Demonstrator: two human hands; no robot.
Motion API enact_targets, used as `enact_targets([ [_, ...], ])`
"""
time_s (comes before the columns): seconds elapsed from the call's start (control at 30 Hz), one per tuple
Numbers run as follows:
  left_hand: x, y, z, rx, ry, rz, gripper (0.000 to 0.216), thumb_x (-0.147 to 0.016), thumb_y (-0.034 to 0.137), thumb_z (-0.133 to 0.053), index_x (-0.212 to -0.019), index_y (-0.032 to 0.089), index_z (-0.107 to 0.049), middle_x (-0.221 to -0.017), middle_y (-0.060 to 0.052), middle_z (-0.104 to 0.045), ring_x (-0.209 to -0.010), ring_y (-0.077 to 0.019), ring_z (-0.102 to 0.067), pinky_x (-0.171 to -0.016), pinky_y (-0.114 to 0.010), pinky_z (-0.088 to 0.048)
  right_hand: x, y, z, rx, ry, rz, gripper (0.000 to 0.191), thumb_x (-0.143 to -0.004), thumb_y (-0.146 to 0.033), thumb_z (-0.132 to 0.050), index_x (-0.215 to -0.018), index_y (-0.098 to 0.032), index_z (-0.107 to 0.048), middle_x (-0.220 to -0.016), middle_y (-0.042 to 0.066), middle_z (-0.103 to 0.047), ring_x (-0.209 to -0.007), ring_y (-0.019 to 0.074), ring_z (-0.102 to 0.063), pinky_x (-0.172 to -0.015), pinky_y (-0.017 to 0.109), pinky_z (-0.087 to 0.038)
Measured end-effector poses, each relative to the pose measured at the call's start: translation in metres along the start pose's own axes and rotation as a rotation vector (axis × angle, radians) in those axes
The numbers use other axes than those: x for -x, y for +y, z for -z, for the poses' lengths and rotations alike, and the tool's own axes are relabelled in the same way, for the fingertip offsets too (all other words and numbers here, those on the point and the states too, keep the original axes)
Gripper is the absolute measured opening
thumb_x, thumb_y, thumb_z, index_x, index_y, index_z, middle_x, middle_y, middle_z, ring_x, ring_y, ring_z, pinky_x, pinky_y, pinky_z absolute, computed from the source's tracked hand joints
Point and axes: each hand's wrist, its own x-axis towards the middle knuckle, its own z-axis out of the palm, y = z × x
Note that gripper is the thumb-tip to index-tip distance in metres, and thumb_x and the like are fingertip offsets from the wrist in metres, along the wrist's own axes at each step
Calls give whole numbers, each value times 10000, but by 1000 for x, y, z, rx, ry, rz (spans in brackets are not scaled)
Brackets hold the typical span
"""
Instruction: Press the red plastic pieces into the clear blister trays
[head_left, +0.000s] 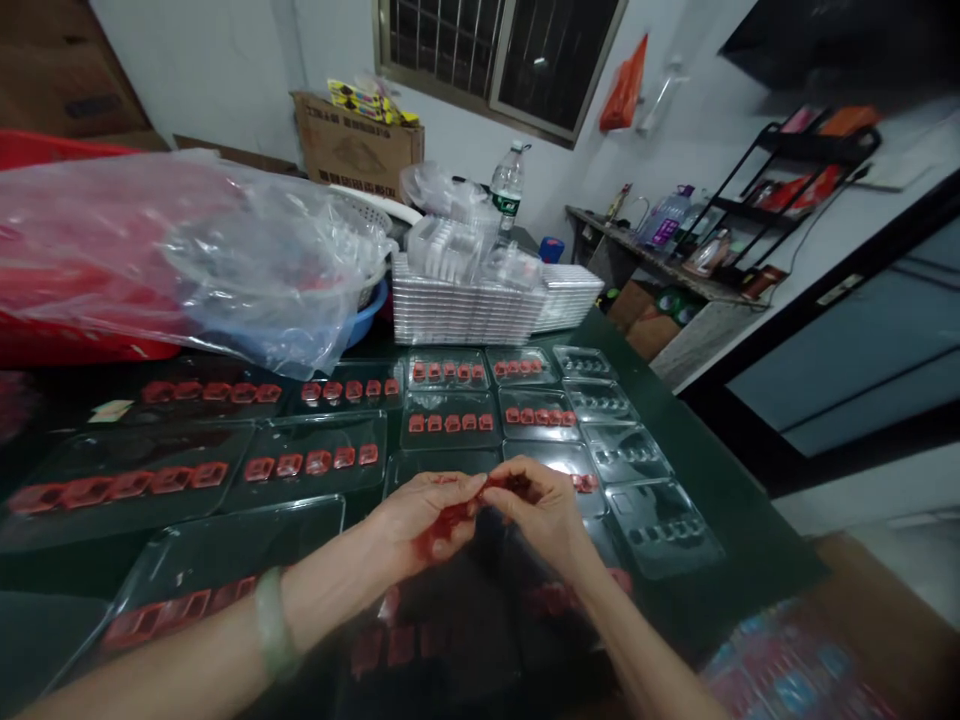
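Note:
My left hand (424, 520) is cupped around several small red pieces (450, 522), its fingertips pinched together. My right hand (544, 515) meets it fingertip to fingertip, pinching one small red piece (514, 487). Both hands hover over the dark green table (720, 480), above clear plastic blister trays (450, 418). Most trays hold a row of red pieces (311, 464). The trays at the right (664, 525) show bare slots.
A stack of clear trays (465, 305) stands at the back of the table beside a water bottle (508, 190). A big plastic bag (195, 255) over red bins lies at the back left, with a cardboard box (352, 150) behind. A cluttered shelf (780, 190) is at the right.

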Motion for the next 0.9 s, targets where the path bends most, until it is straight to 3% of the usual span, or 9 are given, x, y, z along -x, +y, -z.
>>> enact_targets([
  [0.07, -2, 5, 1, 64, 18, 40, 253, -683, 328, -634, -776, 109, -547, -630, 6, -473, -390, -15, -381, -294, -118, -190, -24, 11, 23, 105, 39, 21, 190, -690, -333, -610, -795, -175, -618, -668, 3, -616, -554, 110, -549, -492, 214, -434],
  [0.2, 0, 14, 13, 147, 115, 75, 321, -676, 353, -632, -866, 109, -545, -683, -12, -497, -455, -41, -437, -304, -119, -231, -105, 46, 87, 432, 328, 105, 286, -695, -380, -572, -833, -135, -626, -706, 47, -657, -600, 145, -584, -535, 246, -448],
  [0.3, 3, 18, 25, 150, 165, 65, 352, -682, 355, -612, -926, 111, -543, -731, -40, -527, -495, -76, -477, -296, -132, -246, -165, 77, 124, 534, 364, 105, 257, -685, -343, -575, -793, -117, -634, -691, 68, -661, -642, 176, -599, -583, 277, -456],
  [0.4, 6, 21, 32, 131, 191, 61, 333, -690, 329, -593, -937, 110, -549, -734, -43, -531, -482, -80, -470, -282, -134, -227, -202, 102, 140, 657, 345, 91, 214, -708, -317, -579, -764, -116, -625, -693, 47, -652, -646, 158, -595, -624, 292, -456],
  [0.57, 7, 27, 34, 82, 217, 62, 296, -673, 290, -610, -912, 119, -574, -757, -31, -527, -473, -68, -462, -287, -129, -208, -218, 123, 142, 856, 237, 92, 213, -756, -330, -541, -777, -138, -632, -711, 20, -643, -659, 132, -583, -650, 271, -435],
  [0.77, 4, 30, 33, 66, 249, 77, 296, -661, 293, -620, -897, 119, -583, -772, -36, -528, -472, -77, -477, -292, -132, -192, -216, 118, 141, 1080, 77, 118, 215, -755, -298, -515, -817, -163, -670, -807, 73, -646, -762, 173, -570, -679, 257, -392],
  [0.9, 3, 32, 34, 96, 206, 52, 320, -679, 302, -595, -937, 116, -568, -777, -47, -534, -490, -96, -492, -302, -143, -201, -213, 112, 139, 1199, -50, 79, 206, -798, -253, -484, -805, -139, -655, -814, 78, -628, -800, 157, -557, -731, 263, -392],
])
